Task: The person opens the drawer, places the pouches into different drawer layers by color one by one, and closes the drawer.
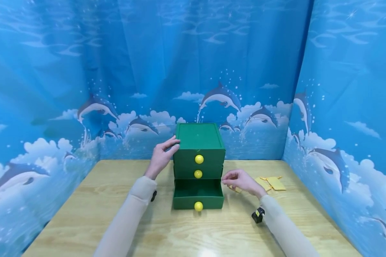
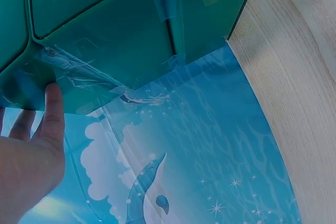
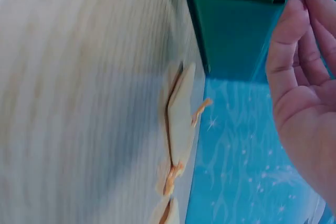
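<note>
A green three-drawer cabinet point(image 1: 199, 136) stands on the table, each drawer with a round yellow knob. Its bottom drawer point(image 1: 197, 202) is pulled out, and no contents show in its visible part. My left hand point(image 1: 162, 155) rests its fingertips on the cabinet's upper left edge; in the left wrist view, fingers point(image 2: 53, 109) touch the taped green side. Beside the drawer's right wall is my right hand point(image 1: 241, 181), fingers loosely bent, thumb and index tips close together with nothing visible between them. Contact with the cabinet cannot be told.
Flat yellow pouches point(image 1: 276, 183) with cord ties lie on the wooden table point(image 1: 115, 207), right of the cabinet and partly behind my right hand. Blue dolphin-print curtains point(image 1: 148, 71) enclose the back and both sides.
</note>
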